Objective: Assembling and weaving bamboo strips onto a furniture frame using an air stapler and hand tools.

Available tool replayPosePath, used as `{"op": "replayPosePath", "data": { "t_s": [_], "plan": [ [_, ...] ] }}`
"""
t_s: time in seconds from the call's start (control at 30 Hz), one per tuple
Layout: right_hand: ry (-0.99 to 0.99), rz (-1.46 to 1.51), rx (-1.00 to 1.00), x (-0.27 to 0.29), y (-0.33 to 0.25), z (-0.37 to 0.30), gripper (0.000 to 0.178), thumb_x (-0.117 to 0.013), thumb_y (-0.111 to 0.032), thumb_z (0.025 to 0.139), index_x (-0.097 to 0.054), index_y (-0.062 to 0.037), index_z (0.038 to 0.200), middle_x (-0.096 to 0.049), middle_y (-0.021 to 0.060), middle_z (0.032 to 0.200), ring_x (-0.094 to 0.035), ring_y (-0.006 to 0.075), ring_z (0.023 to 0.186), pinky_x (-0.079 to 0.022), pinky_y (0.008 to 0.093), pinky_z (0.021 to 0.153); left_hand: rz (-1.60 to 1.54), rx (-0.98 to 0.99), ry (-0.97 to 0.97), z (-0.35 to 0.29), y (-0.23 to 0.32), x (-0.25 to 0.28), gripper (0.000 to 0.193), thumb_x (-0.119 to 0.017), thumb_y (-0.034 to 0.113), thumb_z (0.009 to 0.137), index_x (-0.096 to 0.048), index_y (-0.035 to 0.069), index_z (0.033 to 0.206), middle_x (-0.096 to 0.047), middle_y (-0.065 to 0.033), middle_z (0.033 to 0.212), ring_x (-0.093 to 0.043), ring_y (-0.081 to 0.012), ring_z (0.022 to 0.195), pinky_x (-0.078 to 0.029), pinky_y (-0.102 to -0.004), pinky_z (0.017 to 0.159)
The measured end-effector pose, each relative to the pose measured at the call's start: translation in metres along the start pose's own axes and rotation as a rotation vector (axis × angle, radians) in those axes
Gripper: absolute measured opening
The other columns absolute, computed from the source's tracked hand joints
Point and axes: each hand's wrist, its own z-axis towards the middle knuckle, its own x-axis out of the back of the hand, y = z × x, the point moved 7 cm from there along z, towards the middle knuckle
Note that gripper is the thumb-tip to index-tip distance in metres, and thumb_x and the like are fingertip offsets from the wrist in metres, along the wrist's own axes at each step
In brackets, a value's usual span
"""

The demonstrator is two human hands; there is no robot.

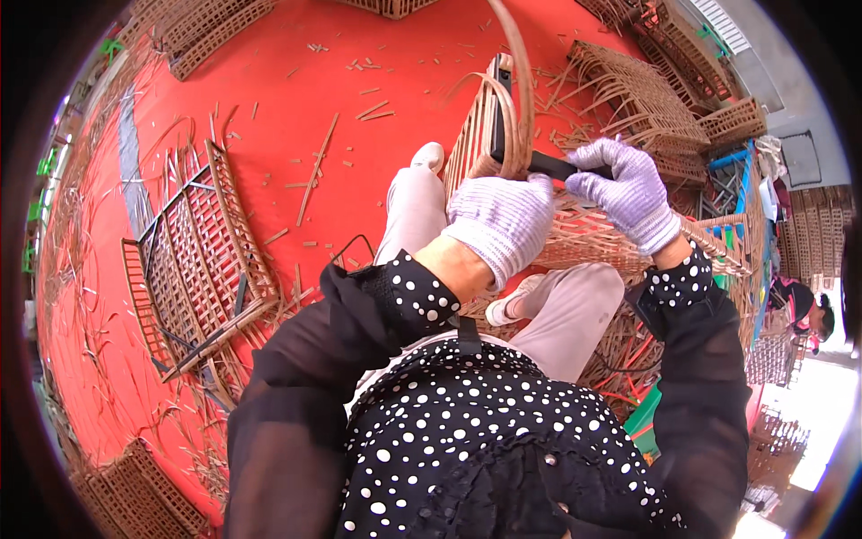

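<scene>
Both my hands wear pale lilac knit gloves. In front of me stands a partly woven brown rattan piece on a black frame. My left hand is closed at the frame's near corner, its fingertips mostly hidden, where a long brown rattan strip loops up and away. To the right, my right hand is closed with thumb and fingers around the black bar that runs out from that corner. Below the right hand spreads more open rattan weave.
An unfinished woven rattan frame lies on the red floor at left. Cut strip scraps are scattered about. More woven pieces stand at far right, far left and near left. A person is at the right edge.
</scene>
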Motion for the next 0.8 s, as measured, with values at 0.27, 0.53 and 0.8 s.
{"op": "replayPosePath", "data": {
  "t_s": [0.27,0.53,0.8],
  "plan": [
    [0.017,0.017,0.009,-0.001,-0.001,-0.005,0.022,-0.073,-0.003,0.07,-0.062,-0.0004,0.088,-0.062,0.0051,0.082,-0.058,0.0097,0.073,-0.048,0.0246,0.068,-0.201,-0.047,-0.043,0.0,-0.007,-0.002,0.011,-0.048,0.014,0.08,-0.052,0.004,0.077,-0.058,-0.0132,0.054,-0.06,-0.0296,0.049,-0.046,-0.042,0.043],
    [0.011,-0.054,-0.024,-0.001,-0.003,-0.011,0.024,-0.073,0.001,0.067,-0.062,0.0003,0.088,-0.062,0.0054,0.083,-0.057,0.0107,0.076,-0.047,0.0253,0.07,-0.203,-0.248,-0.448,-0.01,-0.035,0.003,0.019,-0.047,0.021,0.084,-0.058,0.006,0.086,-0.058,-0.0039,0.064,-0.058,-0.0177,0.055,-0.047,-0.0303,0.054],
    [-0.035,0.021,-0.111,-0.006,-0.004,-0.014,0.024,-0.073,-0.002,0.068,-0.061,0.0011,0.088,-0.061,0.0042,0.082,-0.056,0.009,0.075,-0.047,0.024,0.07,-0.616,-0.23,0.256,-0.04,-0.063,-0.028,0.028,-0.058,0.019,0.08,-0.057,0.019,0.107,-0.058,-0.0047,0.061,-0.058,-0.0231,0.048,-0.044,-0.0336,0.039]
  ]
}}
